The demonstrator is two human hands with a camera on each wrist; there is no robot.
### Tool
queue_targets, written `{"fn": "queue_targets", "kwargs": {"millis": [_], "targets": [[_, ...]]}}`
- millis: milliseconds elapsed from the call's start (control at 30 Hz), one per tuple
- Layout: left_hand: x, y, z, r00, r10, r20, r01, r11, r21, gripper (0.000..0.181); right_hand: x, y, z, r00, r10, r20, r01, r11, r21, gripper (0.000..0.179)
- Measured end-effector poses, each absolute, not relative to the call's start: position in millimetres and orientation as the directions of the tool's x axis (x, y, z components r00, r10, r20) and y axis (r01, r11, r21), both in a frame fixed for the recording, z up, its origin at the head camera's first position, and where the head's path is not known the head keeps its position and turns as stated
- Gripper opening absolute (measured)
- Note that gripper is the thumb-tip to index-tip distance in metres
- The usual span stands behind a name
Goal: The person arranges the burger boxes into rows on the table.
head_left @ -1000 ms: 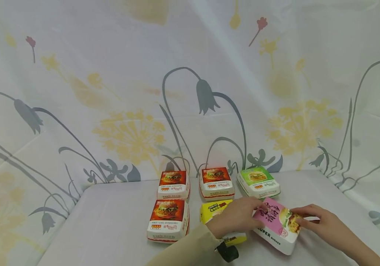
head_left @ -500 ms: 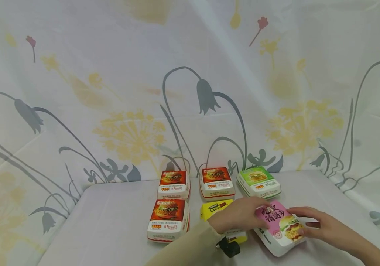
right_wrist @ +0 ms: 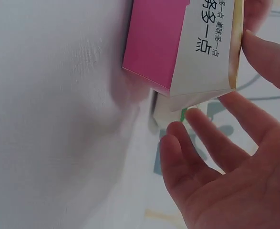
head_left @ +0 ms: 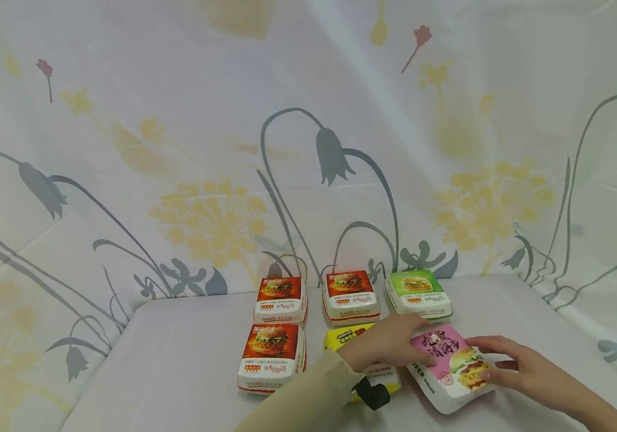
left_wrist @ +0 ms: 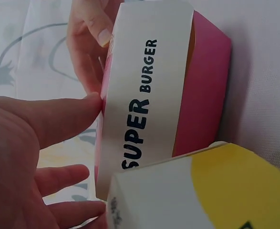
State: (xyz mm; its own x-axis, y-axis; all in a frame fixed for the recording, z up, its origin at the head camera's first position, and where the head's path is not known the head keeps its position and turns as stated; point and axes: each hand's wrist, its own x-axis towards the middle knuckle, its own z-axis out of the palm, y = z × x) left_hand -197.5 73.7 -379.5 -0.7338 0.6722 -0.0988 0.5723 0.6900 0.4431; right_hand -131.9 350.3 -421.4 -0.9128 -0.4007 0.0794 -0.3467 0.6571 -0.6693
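Observation:
A pink-and-white burger box (head_left: pixel 451 360) sits at an angle at the right front of the table. My left hand (head_left: pixel 386 343) holds its left side, the thumb on the printed top. From the right, my right hand (head_left: pixel 513 369) pinches its far right edge, with the thumb on the lid. In the left wrist view the box's white side (left_wrist: pixel 144 95) reads SUPER BURGER. The right wrist view shows several right-hand fingers spread below the box's corner (right_wrist: pixel 151 43). Under my left forearm lies a yellow burger box (head_left: pixel 340 339), partly covered by the hand and sleeve.
Behind stand two red burger boxes, one at the left (head_left: pixel 281 294) and one in the middle (head_left: pixel 348 291), and a green one (head_left: pixel 418 288) at the right. A third red box (head_left: pixel 269 354) sits front left. A flowered cloth (head_left: pixel 308 150) hangs behind the table.
Between my hands the pink box has turned clockwise, so its SUPER BURGER side now faces more to the left. The other boxes have stayed in place.

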Motion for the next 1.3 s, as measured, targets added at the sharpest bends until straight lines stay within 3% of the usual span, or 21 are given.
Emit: {"fn": "queue_targets", "kwargs": {"millis": [233, 500, 633, 800, 1100, 1300], "targets": [[-196, 74, -378, -0.758, 0.645, -0.091, 0.552, 0.711, 0.436, 0.058, -126, 344, -428, -0.890, -0.406, 0.205, -0.436, 0.629, -0.644, 0.048], [-196, 78, -378, -0.777, 0.625, -0.070, 0.538, 0.718, 0.441, 0.034, -120, 334, -433, -0.913, -0.336, 0.232, -0.405, 0.681, -0.610, 0.056], [-196, 78, -380, -0.782, 0.621, -0.060, 0.532, 0.714, 0.454, 0.030, -119, 329, -433, -0.916, -0.330, 0.229, -0.399, 0.686, -0.609, 0.060], [-195, 73, -379, -0.778, 0.626, -0.050, 0.543, 0.709, 0.450, 0.039, -120, 329, -432, -0.914, -0.321, 0.246, -0.404, 0.691, -0.599, 0.060], [-192, 64, -380, -0.678, 0.733, -0.046, 0.666, 0.640, 0.384, 0.075, -126, 332, -424, -0.921, -0.334, 0.199, -0.386, 0.716, -0.582, 0.062], [-191, 61, -383, -0.663, 0.747, -0.049, 0.692, 0.636, 0.342, 0.077, -128, 330, -425, -0.922, -0.337, 0.192, -0.383, 0.710, -0.591, 0.060]]}}
